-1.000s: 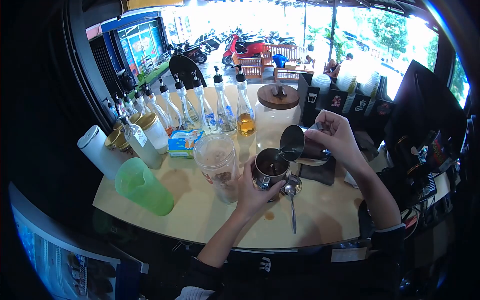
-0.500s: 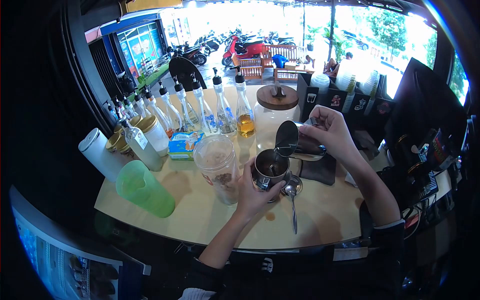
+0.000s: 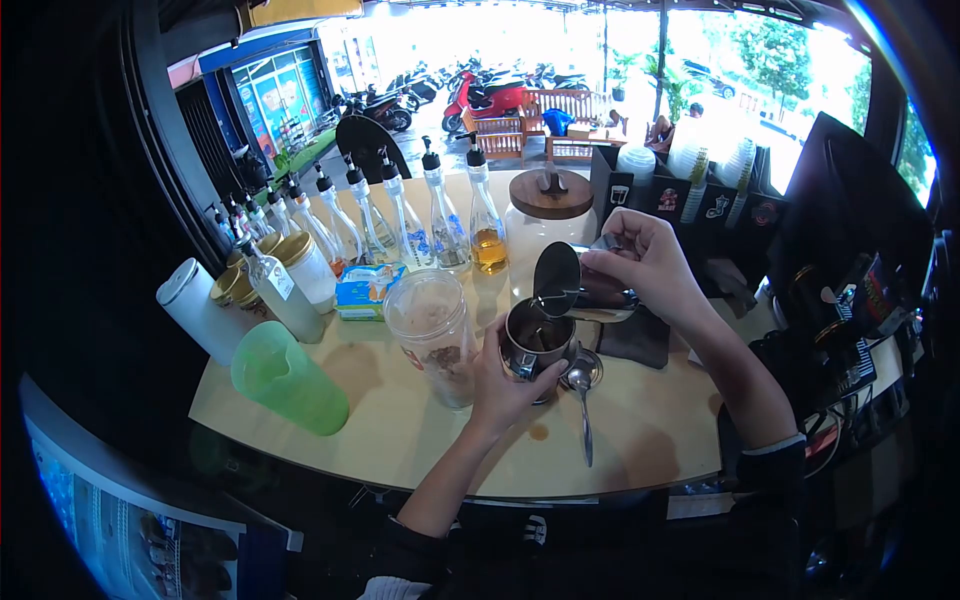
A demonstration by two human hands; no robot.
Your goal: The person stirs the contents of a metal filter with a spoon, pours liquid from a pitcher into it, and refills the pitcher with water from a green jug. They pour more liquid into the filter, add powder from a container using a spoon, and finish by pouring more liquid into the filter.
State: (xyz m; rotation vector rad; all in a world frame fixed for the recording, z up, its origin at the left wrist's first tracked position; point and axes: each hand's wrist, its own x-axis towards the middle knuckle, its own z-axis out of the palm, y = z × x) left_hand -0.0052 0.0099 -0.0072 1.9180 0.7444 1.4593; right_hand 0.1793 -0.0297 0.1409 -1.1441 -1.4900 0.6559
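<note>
Your right hand [image 3: 645, 262] has tipped the pitcher [image 3: 572, 285] steeper and drawn it in over the cup [image 3: 540, 338]; its grip stays closed on the pitcher; your left hand [image 3: 500, 385] grips the cup on the counter [image 3: 400, 430]; the pour looks well along.

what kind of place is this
Likely a coffee or drinks stall: a row of clear pump-top syrup bottles, stacked white paper cups, and a steel pitcher tilted over a metal cup.

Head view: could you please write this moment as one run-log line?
left hand: grips round steel cup | right hand: tilts small steel pitcher over it | metal spoon: on beige counter
</note>
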